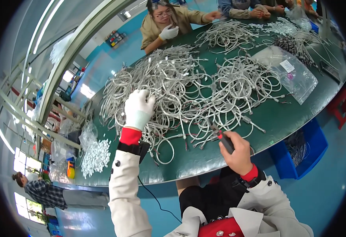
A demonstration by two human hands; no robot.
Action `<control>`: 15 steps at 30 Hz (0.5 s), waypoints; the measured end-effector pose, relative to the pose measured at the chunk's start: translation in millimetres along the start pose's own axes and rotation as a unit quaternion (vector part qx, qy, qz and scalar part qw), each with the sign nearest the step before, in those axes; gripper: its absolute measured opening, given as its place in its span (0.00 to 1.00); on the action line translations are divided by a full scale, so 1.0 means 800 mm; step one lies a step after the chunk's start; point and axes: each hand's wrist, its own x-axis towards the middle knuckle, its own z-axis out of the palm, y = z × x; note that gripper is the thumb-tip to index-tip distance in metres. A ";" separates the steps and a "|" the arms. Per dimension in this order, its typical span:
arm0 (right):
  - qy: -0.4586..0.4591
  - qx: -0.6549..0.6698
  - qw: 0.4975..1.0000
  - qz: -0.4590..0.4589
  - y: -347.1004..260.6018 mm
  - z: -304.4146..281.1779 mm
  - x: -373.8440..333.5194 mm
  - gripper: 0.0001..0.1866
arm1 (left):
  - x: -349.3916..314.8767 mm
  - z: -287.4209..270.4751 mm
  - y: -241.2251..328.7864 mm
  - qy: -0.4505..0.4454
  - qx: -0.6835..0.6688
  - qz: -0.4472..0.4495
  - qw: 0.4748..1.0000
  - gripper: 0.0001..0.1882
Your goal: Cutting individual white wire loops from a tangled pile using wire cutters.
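Note:
My left hand (138, 107), in a white knitted glove, is over the near left part of a large pile of grey-white cables (163, 73). Its fingers are curled down, and what they pinch, if anything, is hidden. My bare right hand (238, 152) is closed around a pair of pliers (225, 141) with black and red handles. The pliers point forward and left, their tip close to loose cable ends at the near edge of a second cable heap (244, 83). Connectors and bare wire ends stick out from many cables.
Small white pieces (96, 158) lie heaped at the table's left end. A clear plastic bag (295, 77) lies at right. A blue bin (299, 150) holding cables stands below the right edge, by a red stool (340, 107). A co-worker (169, 23) sits opposite.

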 end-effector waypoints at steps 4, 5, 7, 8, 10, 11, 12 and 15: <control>-0.006 0.030 0.999 0.019 0.002 0.000 0.003 0.15 | 0.022 0.035 0.000 -0.050 0.051 0.002 0.997 0.10; -0.006 0.040 0.999 0.027 0.003 -0.002 0.004 0.15 | 0.029 0.040 0.003 -0.063 0.075 0.006 0.995 0.09; -0.002 0.048 0.998 0.033 0.004 -0.005 0.005 0.15 | 0.038 0.044 0.005 -0.088 0.128 0.010 0.988 0.09; -0.002 0.056 0.998 0.035 0.004 -0.006 0.006 0.15 | 0.039 0.043 0.004 -0.091 0.130 0.013 0.987 0.09; 0.000 0.065 0.997 0.040 0.006 -0.008 0.007 0.15 | 0.039 0.032 0.004 -0.071 0.109 -0.052 0.990 0.08; -0.003 0.068 0.997 0.041 0.008 -0.009 0.008 0.15 | 0.042 0.025 0.004 -0.061 0.097 -0.086 0.990 0.07; -0.005 0.069 0.997 0.041 0.008 -0.009 0.009 0.15 | 0.047 0.013 0.002 -0.064 0.097 -0.083 0.990 0.07; -0.010 0.073 0.997 0.040 0.006 -0.011 0.006 0.15 | 0.061 -0.045 -0.017 0.012 0.039 -0.091 0.995 0.07</control>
